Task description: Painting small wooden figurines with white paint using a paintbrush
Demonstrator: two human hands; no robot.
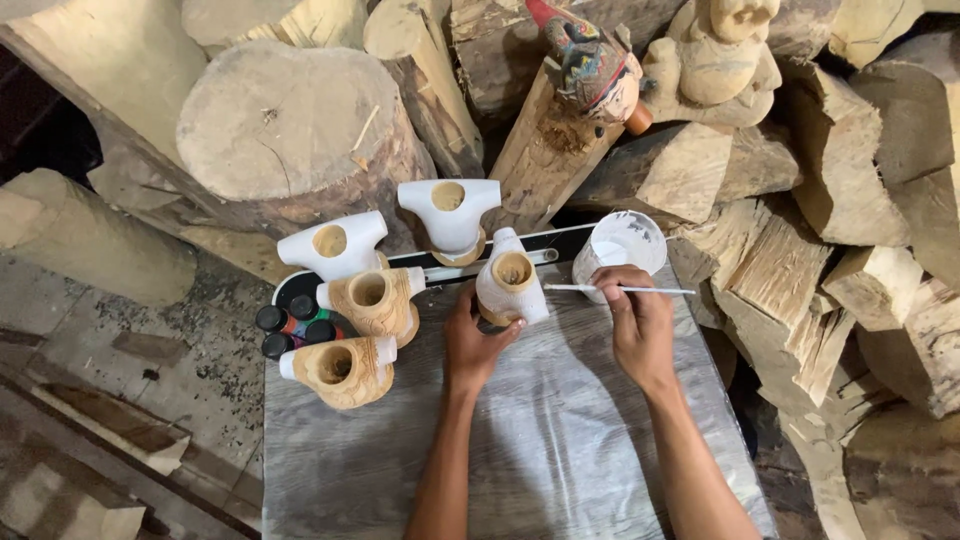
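Grey board (560, 450) tabletop; stacked logs (290, 130) behind; dusty floor (150, 370).

A white-painted hollow wooden carving (510, 285) stands upright on the board; a thin paintbrush (620, 289) lies level beside it.

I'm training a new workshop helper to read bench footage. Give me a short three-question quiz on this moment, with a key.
1. True or false: the left hand holds a carved wooden piece that is partly painted white.
2. What does the right hand hold? A) a thin brush B) a chisel C) a paint bottle
3. Fill in: the brush lies across the front of the white ____.

Key
1. True; the hand grips it from below, its hollow top facing up.
2. A; the brush points left toward the held piece.
3. Cup; it has white paint inside and stands by the board, right of the held piece.
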